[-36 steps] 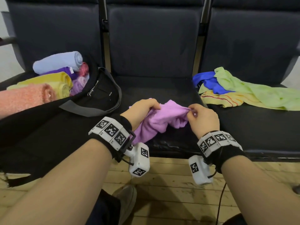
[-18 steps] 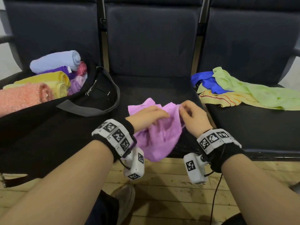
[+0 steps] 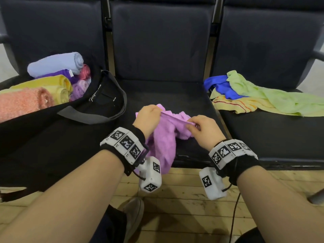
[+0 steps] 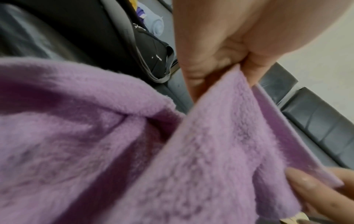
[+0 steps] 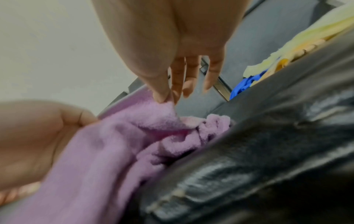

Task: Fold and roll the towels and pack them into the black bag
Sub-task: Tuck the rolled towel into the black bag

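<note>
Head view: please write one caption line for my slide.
Left hand and right hand pinch a lilac towel over the middle seat, beside the black bag of rolled towels.

Towel edge pulled tight between two hands

The left hand (image 3: 146, 118) and right hand (image 3: 204, 130) have moved apart and now pinch one edge of the soft fuzzy purple towel (image 3: 166, 142), stretching it straight. Half a second ago the hands were close together and the towel lay flatter.
</note>
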Demonstrator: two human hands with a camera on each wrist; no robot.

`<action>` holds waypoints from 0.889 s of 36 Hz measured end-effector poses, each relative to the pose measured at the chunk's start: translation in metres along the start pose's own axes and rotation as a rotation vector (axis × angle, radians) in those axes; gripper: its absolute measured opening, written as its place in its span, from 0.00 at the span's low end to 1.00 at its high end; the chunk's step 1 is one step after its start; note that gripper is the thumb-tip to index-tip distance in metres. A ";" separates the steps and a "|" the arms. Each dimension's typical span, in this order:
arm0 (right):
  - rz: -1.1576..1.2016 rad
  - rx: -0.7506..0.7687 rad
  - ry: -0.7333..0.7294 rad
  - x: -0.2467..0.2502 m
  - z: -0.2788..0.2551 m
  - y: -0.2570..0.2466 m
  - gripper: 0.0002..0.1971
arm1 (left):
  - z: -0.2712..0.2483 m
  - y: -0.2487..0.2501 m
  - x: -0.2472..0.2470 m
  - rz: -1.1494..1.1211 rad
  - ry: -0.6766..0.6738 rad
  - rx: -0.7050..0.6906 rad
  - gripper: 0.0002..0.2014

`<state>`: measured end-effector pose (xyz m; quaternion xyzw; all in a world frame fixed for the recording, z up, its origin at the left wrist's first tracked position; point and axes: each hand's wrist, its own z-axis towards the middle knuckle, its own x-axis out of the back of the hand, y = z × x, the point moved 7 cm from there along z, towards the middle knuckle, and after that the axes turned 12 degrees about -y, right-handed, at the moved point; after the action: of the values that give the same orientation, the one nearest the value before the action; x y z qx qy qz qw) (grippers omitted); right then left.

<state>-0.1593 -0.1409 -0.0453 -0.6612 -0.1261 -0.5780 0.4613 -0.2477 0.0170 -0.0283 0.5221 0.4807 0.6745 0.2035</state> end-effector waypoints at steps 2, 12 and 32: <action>0.078 -0.037 0.052 0.005 -0.002 0.006 0.08 | 0.001 -0.010 0.003 -0.083 -0.005 0.104 0.13; 1.085 -0.169 -0.025 0.003 0.002 0.015 0.10 | -0.012 -0.033 -0.001 -0.239 -0.048 0.406 0.28; 0.591 0.047 -0.046 -0.016 0.011 -0.019 0.04 | 0.000 -0.082 0.027 0.159 -0.097 0.568 0.17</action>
<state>-0.1702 -0.1168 -0.0500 -0.6716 0.0480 -0.4005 0.6216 -0.2766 0.0749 -0.0851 0.6258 0.5974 0.5011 0.0184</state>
